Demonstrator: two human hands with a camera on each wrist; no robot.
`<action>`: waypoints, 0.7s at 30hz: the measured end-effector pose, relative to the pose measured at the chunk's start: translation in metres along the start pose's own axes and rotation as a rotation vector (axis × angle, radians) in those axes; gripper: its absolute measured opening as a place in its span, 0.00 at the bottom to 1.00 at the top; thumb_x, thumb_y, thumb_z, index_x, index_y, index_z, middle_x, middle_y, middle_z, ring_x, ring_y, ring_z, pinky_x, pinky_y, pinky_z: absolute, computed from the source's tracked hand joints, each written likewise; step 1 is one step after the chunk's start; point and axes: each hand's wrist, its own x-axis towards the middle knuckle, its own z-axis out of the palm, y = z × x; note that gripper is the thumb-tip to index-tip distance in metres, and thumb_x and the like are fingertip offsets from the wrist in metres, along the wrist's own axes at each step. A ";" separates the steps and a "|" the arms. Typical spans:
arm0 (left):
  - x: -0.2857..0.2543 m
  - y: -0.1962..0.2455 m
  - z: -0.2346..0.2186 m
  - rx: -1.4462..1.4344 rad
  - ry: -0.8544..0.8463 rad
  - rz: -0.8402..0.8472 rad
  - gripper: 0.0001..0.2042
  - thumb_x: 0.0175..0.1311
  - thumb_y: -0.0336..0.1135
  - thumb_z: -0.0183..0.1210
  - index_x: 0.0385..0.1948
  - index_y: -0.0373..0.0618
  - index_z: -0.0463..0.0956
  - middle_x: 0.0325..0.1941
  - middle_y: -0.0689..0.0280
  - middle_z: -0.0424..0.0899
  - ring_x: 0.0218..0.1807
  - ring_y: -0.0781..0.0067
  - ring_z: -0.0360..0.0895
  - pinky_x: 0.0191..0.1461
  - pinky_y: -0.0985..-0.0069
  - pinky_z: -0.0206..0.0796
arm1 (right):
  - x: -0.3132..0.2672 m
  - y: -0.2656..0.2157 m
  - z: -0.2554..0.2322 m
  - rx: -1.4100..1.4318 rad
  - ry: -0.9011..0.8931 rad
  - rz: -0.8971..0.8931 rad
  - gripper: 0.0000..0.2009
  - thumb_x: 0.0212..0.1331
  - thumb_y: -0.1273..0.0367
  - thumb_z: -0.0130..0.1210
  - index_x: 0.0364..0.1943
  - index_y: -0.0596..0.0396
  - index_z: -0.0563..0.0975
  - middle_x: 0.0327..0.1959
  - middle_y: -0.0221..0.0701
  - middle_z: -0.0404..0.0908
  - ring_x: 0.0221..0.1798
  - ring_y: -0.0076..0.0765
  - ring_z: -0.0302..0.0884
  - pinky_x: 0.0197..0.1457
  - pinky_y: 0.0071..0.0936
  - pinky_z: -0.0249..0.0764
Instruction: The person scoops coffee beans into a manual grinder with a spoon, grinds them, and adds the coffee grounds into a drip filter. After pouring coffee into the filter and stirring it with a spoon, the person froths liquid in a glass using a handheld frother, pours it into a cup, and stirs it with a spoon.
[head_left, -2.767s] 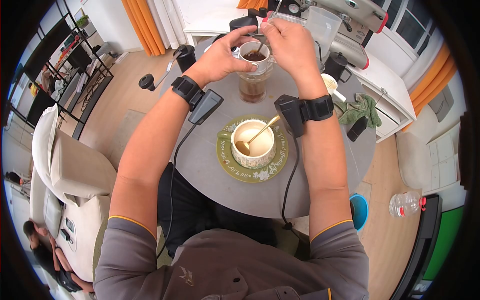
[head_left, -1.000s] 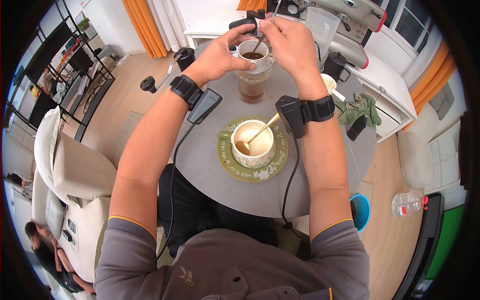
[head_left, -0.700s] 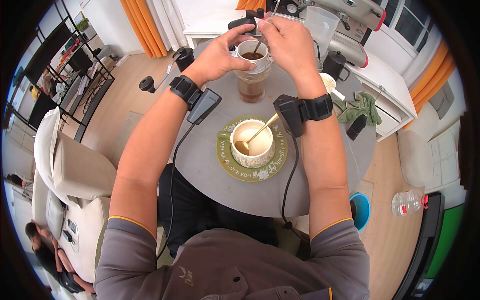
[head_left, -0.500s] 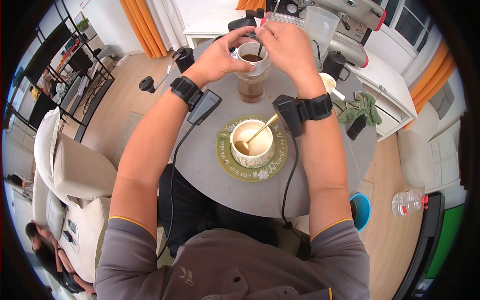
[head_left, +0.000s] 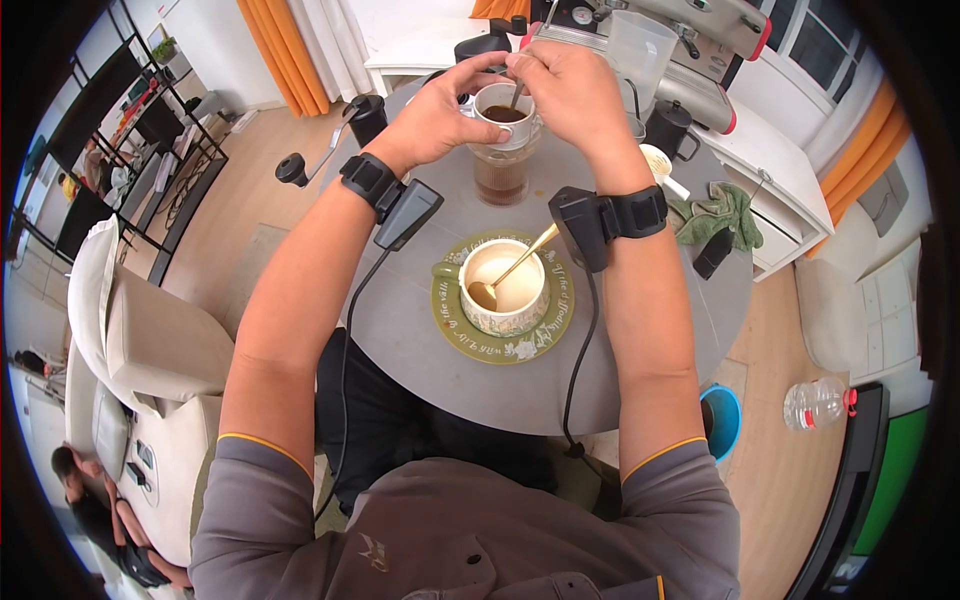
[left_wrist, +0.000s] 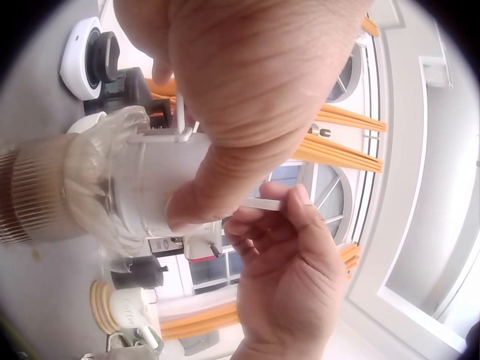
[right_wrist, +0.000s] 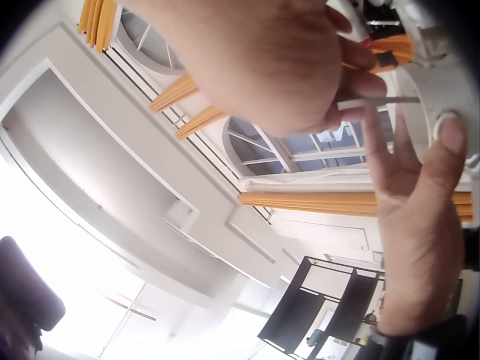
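At the far side of the round table my left hand (head_left: pixel 440 118) grips a white cup-shaped coffee dripper (left_wrist: pixel 154 180), thumb on its near wall and fingers around the back. The dripper sits on top of a ribbed glass (head_left: pixel 500 182) with some brown liquid low inside. Between thumb and fingertips, my right hand (head_left: pixel 578 95) pinches a thin flat stirrer (left_wrist: pixel 262 203). Its lower end is hidden in the dark coffee (head_left: pixel 503 114) within the dripper. Nearer to me, a cream mug (head_left: pixel 507 318) holding a gold spoon (head_left: pixel 522 262) stands on a green saucer (head_left: pixel 455 325).
A black hand grinder (head_left: pixel 368 118) with a long crank stands left of my left forearm. To the right are a white cup (head_left: pixel 657 165), a black pitcher (head_left: pixel 668 128), a green cloth (head_left: pixel 725 212) and a small black bottle (head_left: pixel 714 254). An espresso machine (head_left: pixel 690 85) stands behind.
The dark grounds seen in the dripper earlier now show as a smoother brown surface. My right hand has shifted slightly left with the stirrer; the left hand keeps its grip on the dripper.
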 end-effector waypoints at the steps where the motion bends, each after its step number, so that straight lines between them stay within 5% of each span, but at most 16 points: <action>1: 0.000 -0.001 0.000 0.000 0.001 0.000 0.47 0.49 0.28 0.76 0.76 0.49 0.61 0.65 0.60 0.79 0.71 0.65 0.69 0.77 0.65 0.58 | 0.000 -0.002 -0.001 0.000 -0.001 -0.001 0.17 0.67 0.57 0.51 0.30 0.53 0.84 0.27 0.39 0.85 0.35 0.54 0.84 0.43 0.50 0.76; 10: 0.000 -0.001 -0.001 -0.014 0.001 0.000 0.47 0.49 0.27 0.76 0.76 0.50 0.61 0.66 0.61 0.78 0.71 0.65 0.69 0.77 0.65 0.58 | 0.001 -0.001 -0.001 0.094 0.000 0.060 0.17 0.67 0.57 0.51 0.31 0.53 0.85 0.29 0.41 0.86 0.37 0.54 0.84 0.43 0.49 0.77; 13: 0.000 -0.002 -0.001 -0.019 -0.015 0.008 0.47 0.49 0.27 0.76 0.76 0.50 0.61 0.66 0.61 0.78 0.72 0.65 0.68 0.77 0.64 0.58 | 0.000 -0.004 -0.003 -0.143 0.011 0.016 0.17 0.67 0.57 0.51 0.31 0.53 0.85 0.29 0.42 0.86 0.37 0.55 0.84 0.43 0.48 0.76; 21: -0.003 0.002 0.000 -0.024 -0.006 -0.004 0.47 0.49 0.27 0.75 0.76 0.50 0.60 0.67 0.60 0.78 0.73 0.65 0.68 0.77 0.64 0.57 | 0.000 -0.002 0.001 0.074 -0.019 0.067 0.16 0.67 0.58 0.51 0.32 0.52 0.85 0.31 0.40 0.87 0.38 0.54 0.85 0.45 0.48 0.77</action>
